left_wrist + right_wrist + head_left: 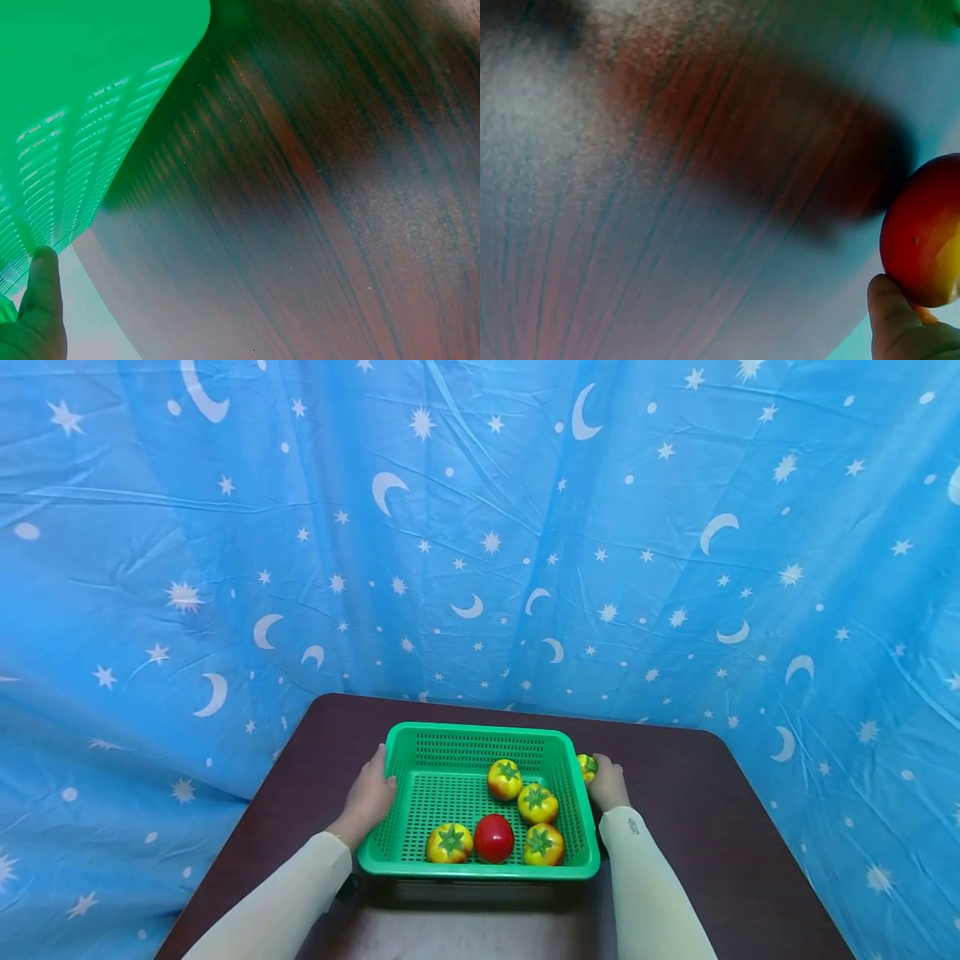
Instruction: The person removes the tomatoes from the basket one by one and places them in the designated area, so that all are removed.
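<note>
My right hand [611,787] grips a yellow-red fruit [587,767] just outside the green basket [480,871], cut off in the wrist view. My left hand [371,793] touches the basket; whether it grips, I can't tell.

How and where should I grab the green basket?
Probably grip the basket by its rim at the left and right sides, hands coming from outside: it's wide, its open top faces up, and fruits lie inside. The left hand is at the left side; the right hand holds another fruit.
</note>
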`<state>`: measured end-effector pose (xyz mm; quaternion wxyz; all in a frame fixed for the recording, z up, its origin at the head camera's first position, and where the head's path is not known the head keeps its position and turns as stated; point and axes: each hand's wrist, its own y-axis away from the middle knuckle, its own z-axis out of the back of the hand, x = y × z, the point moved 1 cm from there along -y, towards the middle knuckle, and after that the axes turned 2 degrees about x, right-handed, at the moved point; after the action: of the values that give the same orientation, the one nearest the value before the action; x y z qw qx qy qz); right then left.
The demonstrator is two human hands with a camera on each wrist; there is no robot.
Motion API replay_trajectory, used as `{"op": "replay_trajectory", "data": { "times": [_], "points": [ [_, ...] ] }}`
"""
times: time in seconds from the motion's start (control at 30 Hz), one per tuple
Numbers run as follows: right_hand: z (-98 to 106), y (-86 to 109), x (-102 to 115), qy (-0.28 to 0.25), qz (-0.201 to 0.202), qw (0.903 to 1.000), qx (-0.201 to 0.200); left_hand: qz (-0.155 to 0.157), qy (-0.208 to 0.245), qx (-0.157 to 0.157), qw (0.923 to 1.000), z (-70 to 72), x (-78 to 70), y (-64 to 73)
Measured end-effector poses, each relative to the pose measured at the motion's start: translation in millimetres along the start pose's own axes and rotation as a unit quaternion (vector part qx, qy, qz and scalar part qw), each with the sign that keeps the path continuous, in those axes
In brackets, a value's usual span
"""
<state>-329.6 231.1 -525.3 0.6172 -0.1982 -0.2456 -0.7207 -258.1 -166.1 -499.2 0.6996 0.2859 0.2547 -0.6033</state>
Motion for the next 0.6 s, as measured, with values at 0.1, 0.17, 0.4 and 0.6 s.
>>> {"op": "replay_trajectory", "data": {
  "times": [0.1, 0.17, 0.4, 0.6],
  "points": [
    [-0.2, 1.2, -1.0, -0.007, -0.001, 1.0000, 0.001, -0.001, -0.002, -0.001, 1.0000, 0.2, -0.2, 0.4],
    [0.0, 1.3, -1.4, -0.009, -0.005, 0.9999, 0.004, -0.002, -0.002, -0.002, 1.0000, 0.1, -0.2, 0.5],
    [0.2, 2.8, -3.4, 0.004, -0.012, 0.9999, 0.008, -0.003, -0.005, -0.003, 1.0000, -0.3, -1.0, 0.6],
    [-0.7, 2.1, -4.4, 0.016, -0.007, 0.9998, 0.009, -0.001, -0.004, -0.003, 1.0000, 0.1, -1.9, 1.3]
  ]
}}
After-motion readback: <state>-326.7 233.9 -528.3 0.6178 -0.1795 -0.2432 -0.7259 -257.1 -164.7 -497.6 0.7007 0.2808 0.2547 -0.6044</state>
